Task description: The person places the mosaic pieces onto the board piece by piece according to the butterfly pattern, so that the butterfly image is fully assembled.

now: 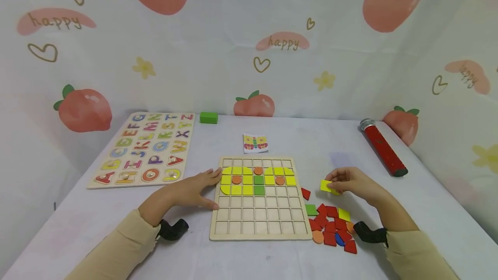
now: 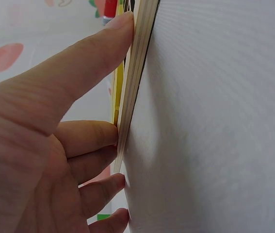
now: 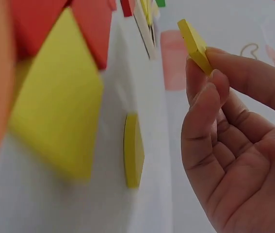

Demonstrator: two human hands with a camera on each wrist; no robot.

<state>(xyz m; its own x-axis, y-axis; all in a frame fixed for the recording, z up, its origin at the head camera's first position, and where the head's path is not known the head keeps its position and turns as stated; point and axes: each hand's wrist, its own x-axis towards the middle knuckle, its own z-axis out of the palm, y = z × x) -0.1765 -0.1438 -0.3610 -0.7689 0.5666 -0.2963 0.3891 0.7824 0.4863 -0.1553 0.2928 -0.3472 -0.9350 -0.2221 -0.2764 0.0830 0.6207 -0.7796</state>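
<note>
In the head view, a wooden grid board lies flat, its upper rows partly filled with yellow, orange and green tiles. My left hand rests at the board's left edge; its thumb and fingertips touch the side, as the left wrist view also shows. My right hand pinches a yellow tile between thumb and fingers, above the table to the right of the board. Below it, another yellow tile lies on the table. A butterfly picture card lies behind the board.
Loose red tiles, with a few yellow, orange, green and blue ones, lie right of the board. An alphabet board lies at the left, near a green block. A red microphone lies at the far right.
</note>
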